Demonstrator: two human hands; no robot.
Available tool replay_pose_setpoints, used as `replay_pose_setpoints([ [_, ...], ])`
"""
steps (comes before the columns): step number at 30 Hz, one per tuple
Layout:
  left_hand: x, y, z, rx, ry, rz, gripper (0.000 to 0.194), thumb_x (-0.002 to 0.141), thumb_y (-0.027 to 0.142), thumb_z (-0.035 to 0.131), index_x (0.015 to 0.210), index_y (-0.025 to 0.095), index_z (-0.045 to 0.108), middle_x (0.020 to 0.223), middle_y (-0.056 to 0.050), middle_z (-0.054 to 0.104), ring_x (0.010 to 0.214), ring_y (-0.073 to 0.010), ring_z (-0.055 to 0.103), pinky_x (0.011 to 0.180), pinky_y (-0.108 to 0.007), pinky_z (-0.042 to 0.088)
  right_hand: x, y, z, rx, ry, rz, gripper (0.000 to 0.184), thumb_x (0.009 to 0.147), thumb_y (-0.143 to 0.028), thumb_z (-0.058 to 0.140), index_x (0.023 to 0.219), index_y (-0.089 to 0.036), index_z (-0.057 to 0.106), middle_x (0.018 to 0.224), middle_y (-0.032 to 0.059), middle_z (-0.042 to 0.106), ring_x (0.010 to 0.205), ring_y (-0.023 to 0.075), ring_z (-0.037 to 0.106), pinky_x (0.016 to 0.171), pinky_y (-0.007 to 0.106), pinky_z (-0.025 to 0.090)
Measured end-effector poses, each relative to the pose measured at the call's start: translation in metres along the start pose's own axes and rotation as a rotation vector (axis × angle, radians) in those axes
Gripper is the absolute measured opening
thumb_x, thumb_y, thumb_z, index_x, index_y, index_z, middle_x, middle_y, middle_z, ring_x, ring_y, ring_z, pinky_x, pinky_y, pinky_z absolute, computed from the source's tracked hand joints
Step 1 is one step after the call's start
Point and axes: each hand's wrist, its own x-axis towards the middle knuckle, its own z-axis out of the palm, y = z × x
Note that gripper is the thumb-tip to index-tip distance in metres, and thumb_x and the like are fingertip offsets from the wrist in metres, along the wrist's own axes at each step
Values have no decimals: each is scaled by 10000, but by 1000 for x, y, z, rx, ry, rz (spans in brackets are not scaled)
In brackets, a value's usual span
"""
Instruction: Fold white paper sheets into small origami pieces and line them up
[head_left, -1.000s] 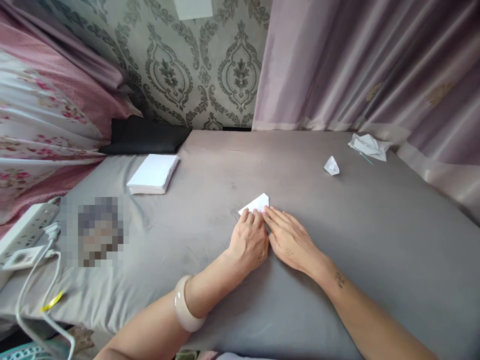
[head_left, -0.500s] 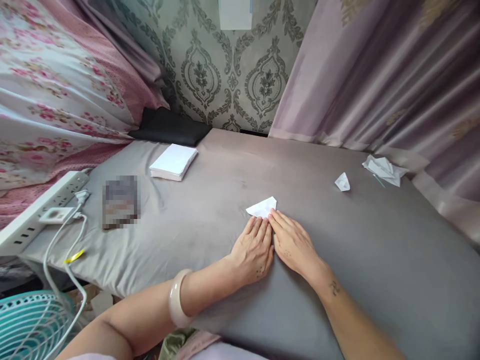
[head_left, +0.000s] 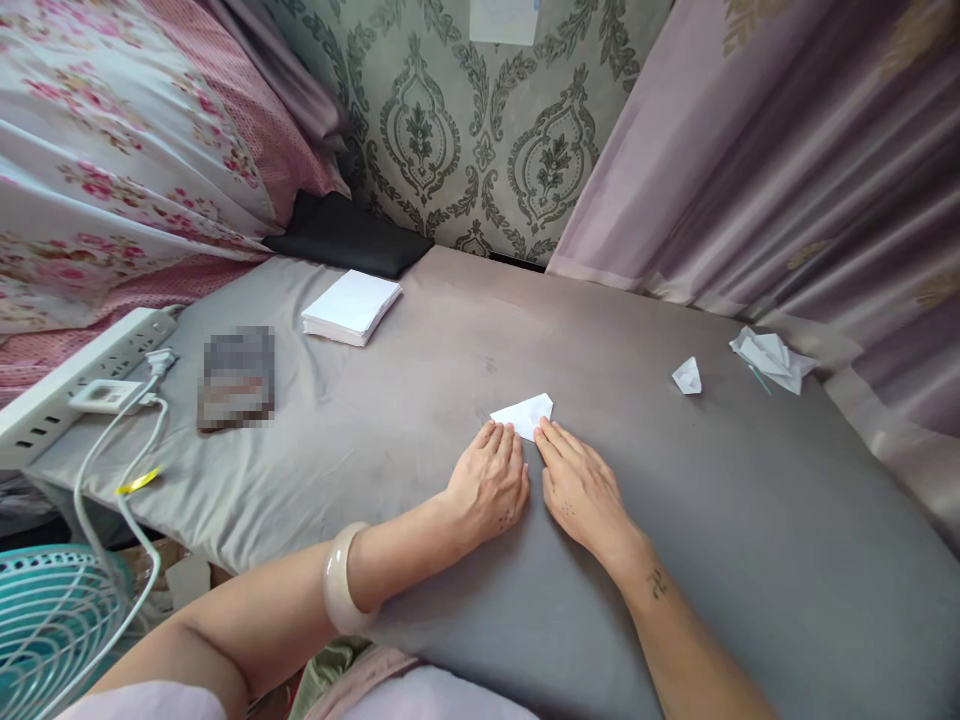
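Fingers (head_left: 559, 440) outstretched, unclenched, left hand (head_left: 489, 478) and right hand (head_left: 586, 490) palm-down side by side, touching folded paper (head_left: 528, 411)

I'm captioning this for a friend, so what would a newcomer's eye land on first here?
Probably the left hand and right hand, both touching a folded white paper near the middle of the grey surface. Then the teal fan at lower left and the bold patterned wallpaper at the back.

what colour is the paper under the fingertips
The folded paper is white, best seen in the head view.
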Motion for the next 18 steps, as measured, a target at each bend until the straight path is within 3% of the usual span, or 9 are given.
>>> replay_pose_setpoints([
  [5, 10, -18, -8, 117, -24, -141, 453, 953, 232, 295, 1157, -42, 593, 1193, -272, 614, 1125, -318, 586, 991, -453, 384, 3, -1, -2, 0, -4, 13, 461, 878, -100, 359, 1303, -118, 534, 1385, 105, 522, 1250, 226, 485, 1027, 383, 406],
  [9, 23, -22, -19, 3, -72, -148, 473, 970, 245, 258, 862, 63, 680, 948, -201, 682, 975, -282, 634, 911, -424, 431, 7, -2, -4, -3, -8, -2, 420, 895, -133, 371, 1273, -103, 551, 1355, 135, 537, 1212, 245, 495, 998, 395, 421],
  [10, 25, -20, -19, -31, -51, -114, 436, 964, 231, 274, 885, 79, 674, 985, -192, 677, 1015, -277, 621, 924, -419, 427, 7, -2, -4, 4, -7, -1, 414, 893, -135, 380, 1268, -107, 554, 1345, 138, 542, 1206, 244, 497, 994, 391, 422],
  [13, 28, -11, -7, -134, 3, 90, 396, 912, 182, 357, 1253, 64, 519, 1319, -194, 549, 1267, -253, 480, 1026, -389, 380, 7, -2, -5, 50, -16, 18, 398, 886, -144, 409, 1250, -134, 569, 1294, 123, 578, 1185, 224, 507, 987, 358, 427],
  [16, 26, -9, 10, -184, -52, 100, 506, 896, 202, 374, 1378, 47, 386, 1409, -180, 477, 1326, -238, 426, 1065, -372, 359, 6, 0, -8, 84, -29, 31, 440, 857, -105, 419, 1272, -157, 556, 1322, 95, 562, 1206, 204, 489, 1000, 341, 416],
  [18, 24, -14, 16, -170, -39, 73, 477, 930, 243, 353, 1372, 74, 408, 1403, -166, 488, 1326, -240, 427, 1064, -380, 366, 5, 2, -9, 99, -25, 34, 469, 845, -79, 411, 1284, -170, 549, 1349, 81, 543, 1210, 199, 483, 999, 344, 413],
])
